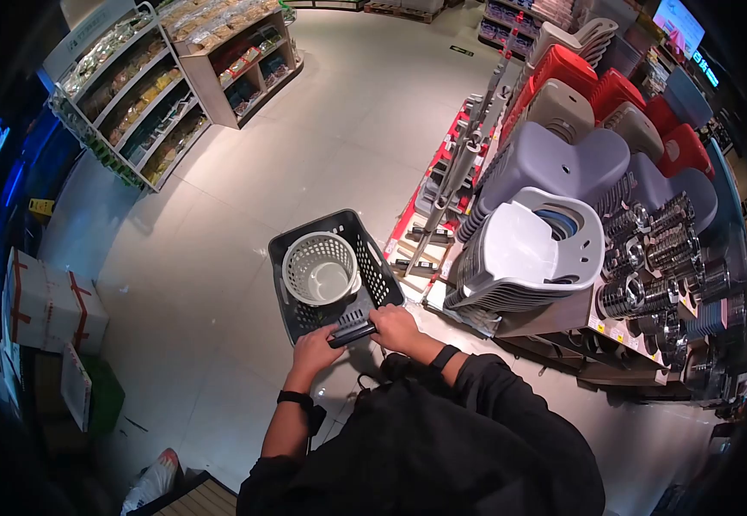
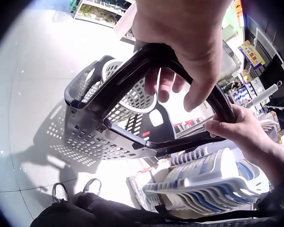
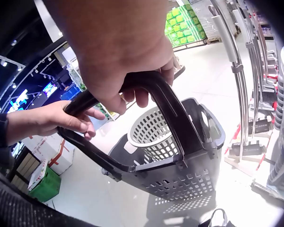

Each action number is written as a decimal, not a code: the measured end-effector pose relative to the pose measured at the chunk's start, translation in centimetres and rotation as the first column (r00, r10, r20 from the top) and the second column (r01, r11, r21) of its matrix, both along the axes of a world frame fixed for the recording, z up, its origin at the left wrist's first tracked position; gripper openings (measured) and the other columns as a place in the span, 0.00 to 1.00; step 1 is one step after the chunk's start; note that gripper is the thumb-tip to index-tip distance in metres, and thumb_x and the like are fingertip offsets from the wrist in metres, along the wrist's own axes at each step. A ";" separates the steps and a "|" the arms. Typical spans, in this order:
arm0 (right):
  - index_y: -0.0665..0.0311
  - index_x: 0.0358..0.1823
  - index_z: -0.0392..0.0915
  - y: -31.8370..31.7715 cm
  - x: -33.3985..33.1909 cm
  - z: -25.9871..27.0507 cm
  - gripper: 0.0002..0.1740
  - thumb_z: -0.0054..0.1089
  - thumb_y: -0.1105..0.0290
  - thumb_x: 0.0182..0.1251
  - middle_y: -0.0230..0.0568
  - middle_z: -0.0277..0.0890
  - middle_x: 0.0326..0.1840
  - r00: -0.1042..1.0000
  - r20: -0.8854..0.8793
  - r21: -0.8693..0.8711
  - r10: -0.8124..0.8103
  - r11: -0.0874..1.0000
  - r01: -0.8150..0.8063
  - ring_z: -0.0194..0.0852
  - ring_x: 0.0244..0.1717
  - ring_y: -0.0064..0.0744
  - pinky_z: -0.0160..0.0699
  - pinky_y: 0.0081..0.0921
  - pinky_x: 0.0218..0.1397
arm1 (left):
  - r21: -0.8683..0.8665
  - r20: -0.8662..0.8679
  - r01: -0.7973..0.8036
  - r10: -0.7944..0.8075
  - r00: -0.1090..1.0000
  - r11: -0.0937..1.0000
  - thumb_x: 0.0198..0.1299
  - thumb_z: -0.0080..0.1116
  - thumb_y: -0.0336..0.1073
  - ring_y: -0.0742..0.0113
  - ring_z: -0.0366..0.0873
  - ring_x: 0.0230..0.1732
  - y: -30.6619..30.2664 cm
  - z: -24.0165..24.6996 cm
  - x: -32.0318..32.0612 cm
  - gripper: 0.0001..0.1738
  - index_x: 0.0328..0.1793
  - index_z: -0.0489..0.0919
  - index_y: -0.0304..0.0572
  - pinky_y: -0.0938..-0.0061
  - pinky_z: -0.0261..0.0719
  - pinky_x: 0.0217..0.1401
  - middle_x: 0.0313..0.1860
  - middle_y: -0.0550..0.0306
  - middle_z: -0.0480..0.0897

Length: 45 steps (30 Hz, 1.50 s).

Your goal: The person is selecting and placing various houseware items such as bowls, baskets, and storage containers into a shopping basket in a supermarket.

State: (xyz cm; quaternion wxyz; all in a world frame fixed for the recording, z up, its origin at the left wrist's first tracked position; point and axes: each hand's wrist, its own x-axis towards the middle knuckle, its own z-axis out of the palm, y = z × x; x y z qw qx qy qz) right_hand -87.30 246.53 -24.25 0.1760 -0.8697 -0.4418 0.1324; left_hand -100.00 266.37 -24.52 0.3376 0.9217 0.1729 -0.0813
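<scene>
Site: shop aisle, pale tiled floor (image 1: 244, 189).
Basket: a dark plastic shopping basket (image 1: 379, 268) with perforated walls, out in front of the person and just left of the stool display. It seems to hang clear of the floor, with its shadow below it, though the wrist views are too distorted to be sure.
Handle: a black handle (image 1: 352, 334), swung up over the near end of the basket.
Left hand: the left hand (image 1: 315, 347) is on the left part of the handle, fingers curled round the bar and thumb over it. A black band (image 1: 294, 397) sits on that wrist.
Right hand: the right hand (image 1: 395, 327) grips the same handle just beside the left, fingers wrapped under it. A dark watch (image 1: 444, 357) is on the wrist.
Contents: one white round bin (image 1: 320, 268) with a lattice side stands upright in the basket, mouth up.
Right side: stacked plastic stools (image 1: 528, 249) in grey, white and red, with mops (image 1: 464, 146) leaning in front of them.
Left side: a shelf rack (image 1: 132, 95) of packaged goods, well apart. Taped cartons (image 1: 46, 301) stand nearer the person.
</scene>
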 end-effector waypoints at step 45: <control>0.60 0.40 0.73 15.5 14.1 -1.4 0.21 0.71 0.68 0.44 0.42 0.73 0.39 0.774 0.189 0.056 -0.604 0.794 0.606 0.75 0.43 0.47 0.76 0.43 0.42 | 0.166 -0.222 0.434 -0.395 0.891 0.885 0.44 0.67 0.58 0.52 0.84 0.46 17.2 0.6 25.2 0.29 0.53 0.83 0.57 0.61 0.81 0.50 0.42 0.51 0.87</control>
